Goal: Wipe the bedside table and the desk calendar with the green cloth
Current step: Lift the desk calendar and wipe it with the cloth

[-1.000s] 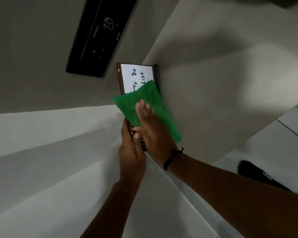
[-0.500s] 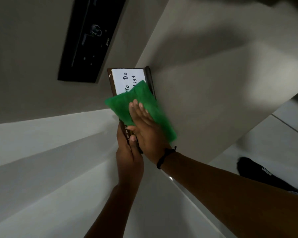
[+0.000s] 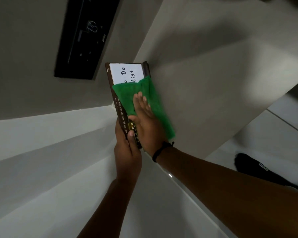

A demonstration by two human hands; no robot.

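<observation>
The desk calendar (image 3: 126, 73) is a dark brown stand with a white "To Do List" panel and month names down its left edge. My left hand (image 3: 126, 152) grips its near end and holds it up in the air. The green cloth (image 3: 144, 100) lies flat across the middle of the calendar's face, its right edge hanging past the calendar. My right hand (image 3: 145, 121) presses on the cloth with flat, extended fingers. The white bedside table (image 3: 41, 169) lies beneath my arms.
A black switch and socket panel (image 3: 86, 36) is set in the grey wall at the upper left. A beige wall surface (image 3: 213, 83) runs behind the calendar on the right. A dark foot or sock (image 3: 258, 170) rests on the pale floor at the lower right.
My right hand has slid the cloth a little way along the calendar's face, with slightly more of the white panel showing. My left hand keeps its grip on the near end.
</observation>
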